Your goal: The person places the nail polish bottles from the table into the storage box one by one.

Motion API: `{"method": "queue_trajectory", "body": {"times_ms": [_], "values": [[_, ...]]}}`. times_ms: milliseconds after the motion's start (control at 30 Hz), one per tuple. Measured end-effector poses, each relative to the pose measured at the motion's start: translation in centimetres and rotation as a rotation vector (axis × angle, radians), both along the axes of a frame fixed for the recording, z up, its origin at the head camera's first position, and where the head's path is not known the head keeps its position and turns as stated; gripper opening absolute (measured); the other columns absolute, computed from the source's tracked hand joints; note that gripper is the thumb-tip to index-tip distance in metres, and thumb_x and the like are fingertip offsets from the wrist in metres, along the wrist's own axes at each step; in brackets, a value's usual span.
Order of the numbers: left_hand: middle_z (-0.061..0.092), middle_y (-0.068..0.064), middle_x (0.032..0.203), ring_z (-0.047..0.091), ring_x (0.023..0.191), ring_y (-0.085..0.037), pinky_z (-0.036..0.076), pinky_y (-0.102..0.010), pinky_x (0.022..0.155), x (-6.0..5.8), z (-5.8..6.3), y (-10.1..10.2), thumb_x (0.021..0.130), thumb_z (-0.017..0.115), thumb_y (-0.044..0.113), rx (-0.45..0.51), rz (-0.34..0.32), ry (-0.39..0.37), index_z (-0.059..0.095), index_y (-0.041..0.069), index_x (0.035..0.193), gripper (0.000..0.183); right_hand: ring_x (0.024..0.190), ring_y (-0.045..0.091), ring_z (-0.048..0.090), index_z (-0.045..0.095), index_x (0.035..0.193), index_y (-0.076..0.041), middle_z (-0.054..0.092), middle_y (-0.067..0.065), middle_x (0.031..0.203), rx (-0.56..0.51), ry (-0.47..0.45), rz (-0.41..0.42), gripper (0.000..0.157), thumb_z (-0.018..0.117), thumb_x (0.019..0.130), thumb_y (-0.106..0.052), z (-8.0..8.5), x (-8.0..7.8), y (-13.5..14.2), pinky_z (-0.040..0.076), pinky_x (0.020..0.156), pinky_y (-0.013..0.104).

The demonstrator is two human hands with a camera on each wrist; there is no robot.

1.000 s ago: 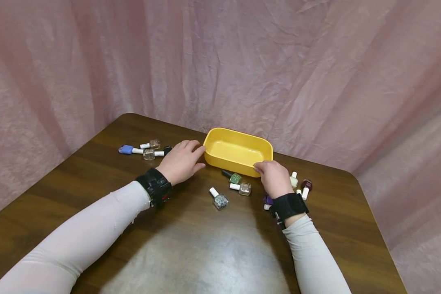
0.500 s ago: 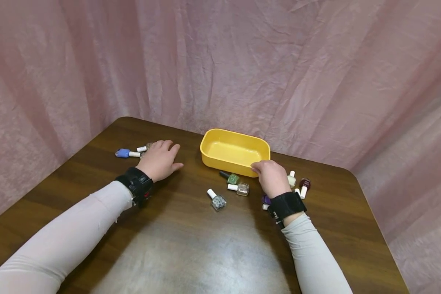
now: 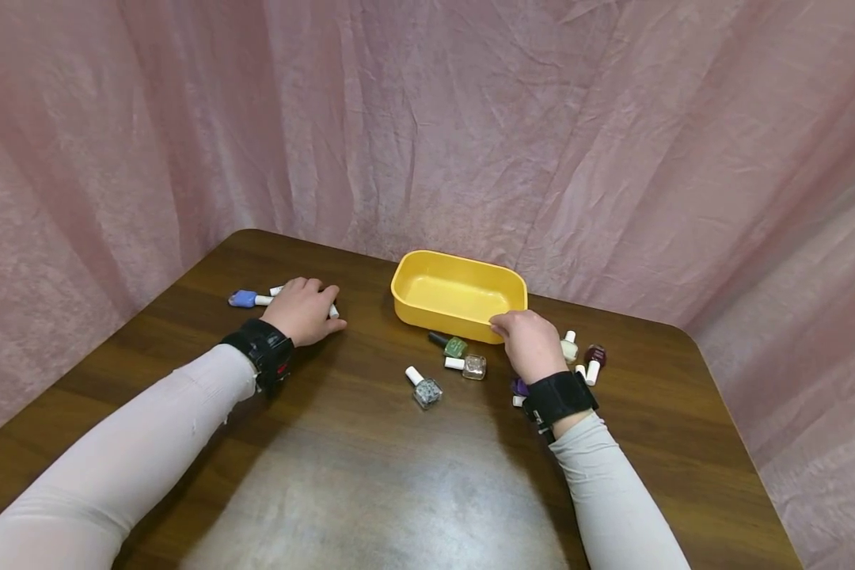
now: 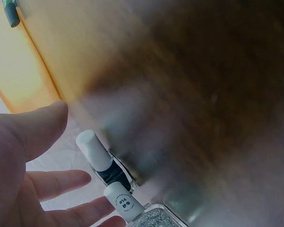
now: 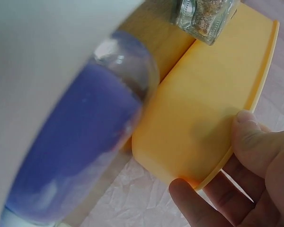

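Observation:
At the far left of the table my left hand [image 3: 301,312] hovers over a few nail polish bottles, partly covering them. In the left wrist view its loosely spread fingers reach a black nail polish [image 4: 117,176] with a white cap and a glitter nail polish [image 4: 158,218] whose cap reads #56. A blue nail polish [image 3: 242,298] lies just beyond that hand. My right hand [image 3: 530,342] pinches the front right rim of a yellow bin [image 3: 435,318], thumb and fingers on either side of its wall. No bottles show inside the bin.
Green [image 3: 455,347], clear glitter [image 3: 474,366] and grey speckled [image 3: 427,392] nail polishes lie before the bin. By the right wrist are purple [image 3: 519,386], cream [image 3: 569,350] and dark red [image 3: 595,354] ones. A pink curtain [image 3: 470,127] hangs behind the table.
My left hand has moved left, away from the bin's left end, and come down over the bottles at the left. The right hand keeps its pinch on the bin's rim.

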State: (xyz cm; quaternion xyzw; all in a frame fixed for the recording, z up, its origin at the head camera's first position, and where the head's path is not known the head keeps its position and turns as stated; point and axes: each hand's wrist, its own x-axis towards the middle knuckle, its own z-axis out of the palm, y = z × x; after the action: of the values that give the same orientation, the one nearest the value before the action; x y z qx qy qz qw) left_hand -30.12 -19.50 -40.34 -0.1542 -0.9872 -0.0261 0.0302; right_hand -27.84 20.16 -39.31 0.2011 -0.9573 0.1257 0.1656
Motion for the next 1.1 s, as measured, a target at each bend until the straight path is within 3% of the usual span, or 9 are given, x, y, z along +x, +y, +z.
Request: {"method": "queue_trajectory", "body": {"times_ms": [400, 733, 1100], "values": [[0.067, -0.033, 0.135, 0.06, 0.13, -0.052, 0.043, -0.063, 0.118, -0.8, 0.5, -0.2, 0.105, 0.076, 0.038, -0.023, 0.001, -0.031, 0.059, -0.008, 0.15, 0.066, 0.096, 0.035, 0.077, 0.086, 0.11, -0.007, 0.082, 0.012, 0.099, -0.006, 0.008, 0.004, 0.011, 0.079, 0.102, -0.01, -0.1, -0.1, -0.1, 0.062, 0.086, 0.054], [0.071, -0.031, 0.123, 0.065, 0.122, -0.05, 0.047, -0.061, 0.114, -1.3, 0.5, -0.5, 0.103, 0.078, 0.03, -0.037, 0.002, -0.026, 0.067, -0.012, 0.132, 0.052, 0.095, 0.035, 0.077, 0.086, 0.11, -0.007, 0.082, 0.012, 0.099, -0.001, 0.011, -0.002, 0.011, 0.079, 0.101, -0.011, -0.2, -0.2, -0.5, 0.062, 0.084, 0.054], [0.064, -0.037, 0.137, 0.058, 0.133, -0.056, 0.041, -0.066, 0.118, -1.6, 0.3, -0.2, 0.104, 0.075, 0.027, 0.002, 0.037, -0.06, 0.051, -0.015, 0.15, 0.067, 0.094, 0.035, 0.077, 0.086, 0.11, -0.007, 0.081, 0.012, 0.097, -0.003, 0.015, -0.003, 0.011, 0.079, 0.102, -0.01, -0.3, -0.2, -0.7, 0.062, 0.085, 0.053]]}}
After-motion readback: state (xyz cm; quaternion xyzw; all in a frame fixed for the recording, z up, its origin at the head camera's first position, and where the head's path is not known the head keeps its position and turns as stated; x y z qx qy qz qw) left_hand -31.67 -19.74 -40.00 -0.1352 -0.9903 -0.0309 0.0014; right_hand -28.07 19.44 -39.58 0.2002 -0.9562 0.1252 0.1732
